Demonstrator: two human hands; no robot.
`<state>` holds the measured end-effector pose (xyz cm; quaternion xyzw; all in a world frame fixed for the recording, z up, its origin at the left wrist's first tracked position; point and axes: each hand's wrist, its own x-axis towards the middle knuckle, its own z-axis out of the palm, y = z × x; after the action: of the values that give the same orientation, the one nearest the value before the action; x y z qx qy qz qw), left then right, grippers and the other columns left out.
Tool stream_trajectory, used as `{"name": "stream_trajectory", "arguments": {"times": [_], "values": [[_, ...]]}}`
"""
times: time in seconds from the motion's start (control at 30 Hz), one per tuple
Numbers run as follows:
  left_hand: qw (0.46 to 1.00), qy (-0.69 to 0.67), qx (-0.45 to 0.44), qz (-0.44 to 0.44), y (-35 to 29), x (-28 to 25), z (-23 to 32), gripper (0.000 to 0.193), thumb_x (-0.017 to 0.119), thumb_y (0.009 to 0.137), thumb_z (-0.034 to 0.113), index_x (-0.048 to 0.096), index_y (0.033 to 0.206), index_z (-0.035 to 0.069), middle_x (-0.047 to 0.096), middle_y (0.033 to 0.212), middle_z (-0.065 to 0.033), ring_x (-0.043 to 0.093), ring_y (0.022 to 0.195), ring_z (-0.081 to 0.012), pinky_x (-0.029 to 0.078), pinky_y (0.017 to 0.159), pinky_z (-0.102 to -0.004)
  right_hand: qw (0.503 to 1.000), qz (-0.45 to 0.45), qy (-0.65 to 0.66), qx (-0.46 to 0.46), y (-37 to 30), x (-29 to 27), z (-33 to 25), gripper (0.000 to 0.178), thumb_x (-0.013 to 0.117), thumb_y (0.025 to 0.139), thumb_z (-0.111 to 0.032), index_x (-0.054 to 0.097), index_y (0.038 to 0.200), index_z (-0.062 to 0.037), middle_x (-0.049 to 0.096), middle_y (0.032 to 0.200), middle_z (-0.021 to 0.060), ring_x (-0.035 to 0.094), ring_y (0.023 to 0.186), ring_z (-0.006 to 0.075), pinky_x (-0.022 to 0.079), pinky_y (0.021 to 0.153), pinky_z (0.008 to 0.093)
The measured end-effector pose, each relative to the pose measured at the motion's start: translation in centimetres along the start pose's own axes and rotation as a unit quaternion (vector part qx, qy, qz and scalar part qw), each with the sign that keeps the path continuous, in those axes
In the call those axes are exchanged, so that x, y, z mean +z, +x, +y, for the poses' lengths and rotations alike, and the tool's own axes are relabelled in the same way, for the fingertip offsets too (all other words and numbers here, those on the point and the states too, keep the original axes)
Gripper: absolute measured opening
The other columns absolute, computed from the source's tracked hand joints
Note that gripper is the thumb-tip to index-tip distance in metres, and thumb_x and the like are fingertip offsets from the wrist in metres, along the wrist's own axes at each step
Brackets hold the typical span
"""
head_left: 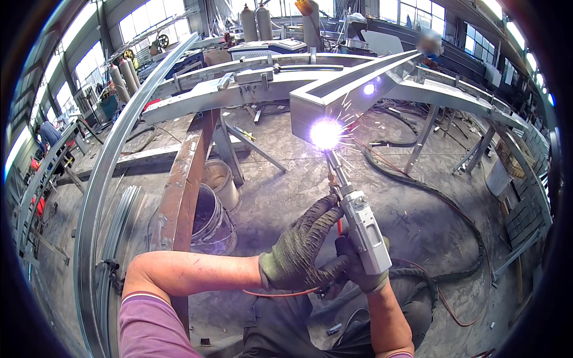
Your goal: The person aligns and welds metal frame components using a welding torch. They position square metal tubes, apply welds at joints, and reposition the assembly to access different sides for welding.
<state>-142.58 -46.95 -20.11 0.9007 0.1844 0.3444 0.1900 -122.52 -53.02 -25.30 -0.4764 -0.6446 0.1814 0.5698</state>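
Observation:
My right hand [363, 271], in a dark green work glove, is wrapped round the handle of a silver welding gun [365, 230]. From the left my left hand [301, 238], gloved alike, steadies the gun, its fingertips against the front part near the nozzle. The gun points up and away from me. At its tip a bright white-violet arc [326, 135] burns with sparks flying off. The glare lies at the lower corner of a rectangular metal box section [307, 114], hiding the exact contact point. A second bright glow shows on the section's side.
A long steel rail [113, 140] curves up on the left, beside a rusty beam [182, 185]. Two buckets [219, 182] stand next to that beam. A dark hose [444, 200] loops over the floor at right. Gas cylinders [262, 24] and another person [430, 48] are at the back.

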Motion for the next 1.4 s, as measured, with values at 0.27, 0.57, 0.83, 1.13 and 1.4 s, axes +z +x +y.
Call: {"name": "stream_trajectory", "arguments": {"times": [0.27, 0.57, 0.83, 1.13, 1.4], "values": [[0.999, -0.017, 0.019, 0.029, -0.5, 0.5, -0.3, 0.101, 0.089, 0.092, 0.030, 0.035, 0.170, -0.005, 0.039, 0.171, -0.0360, 0.040, 0.159, -0.0562, 0.035, 0.132, -0.0592, 0.994, 0.008, 0.064, 0.086, -0.6, 0.2, 0.0, 0.007, 0.081, 0.098, -0.010, 0.079, 0.098, -0.0042, 0.072, 0.078, 0.0077, 0.073, 0.066, 0.0227, 0.056, 0.061, 0.0371], [1.000, -0.002, 0.012, 0.013, -0.4, 0.4, -0.3, 0.097, 0.084, 0.097, 0.035, 0.034, 0.170, -0.004, 0.038, 0.171, -0.0342, 0.039, 0.161, -0.0532, 0.037, 0.132, -0.0572, 0.994, -0.007, 0.050, 0.097, -0.9, 0.1, 0.3, 0.006, 0.079, 0.096, -0.013, 0.080, 0.096, -0.0072, 0.072, 0.079, 0.0070, 0.073, 0.070, 0.0251, 0.057, 0.064, 0.0387], [1.000, 0.016, 0.007, 0.004, -0.4, 0.4, 0.0, 0.098, 0.083, 0.098, 0.038, 0.034, 0.170, -0.005, 0.040, 0.170, -0.0343, 0.040, 0.160, -0.0529, 0.037, 0.132, -0.0576, 0.998, -0.019, 0.003, 0.060, -1.0, -0.2, 0.6, 0.006, 0.080, 0.093, -0.013, 0.081, 0.098, -0.0096, 0.070, 0.082, 0.0072, 0.072, 0.072, 0.0277, 0.057, 0.064, 0.0399], [1.000, -0.009, -0.007, 0.005, -0.4, 0.2, 0.4, 0.099, 0.087, 0.093, 0.029, 0.034, 0.169, -0.005, 0.040, 0.169, -0.0379, 0.040, 0.159, -0.0562, 0.036, 0.132, -0.0585, 0.998, -0.023, 0.016, 0.062, -1.2, -0.2, 0.5, 0.012, 0.081, 0.090, -0.018, 0.080, 0.099, -0.0109, 0.070, 0.084, 0.0062, 0.071, 0.074, 0.0280, 0.057, 0.066, 0.0407], [1.000, -0.002, -0.002, -0.007, -0.5, 0.2, 0.2, 0.101, 0.088, 0.094, 0.030, 0.032, 0.170, -0.006, 0.040, 0.169, -0.0371, 0.040, 0.159, -0.0554, 0.035, 0.132, -0.0585, 0.999, -0.041, -0.001, 0.025, -1.1, -0.4, 0.8, 0.018, 0.082, 0.089, -0.025, 0.079, 0.101, -0.0116, 0.070, 0.086, 0.0045, 0.071, 0.075, 0.0271, 0.057, 0.067, 0.0400]]}}
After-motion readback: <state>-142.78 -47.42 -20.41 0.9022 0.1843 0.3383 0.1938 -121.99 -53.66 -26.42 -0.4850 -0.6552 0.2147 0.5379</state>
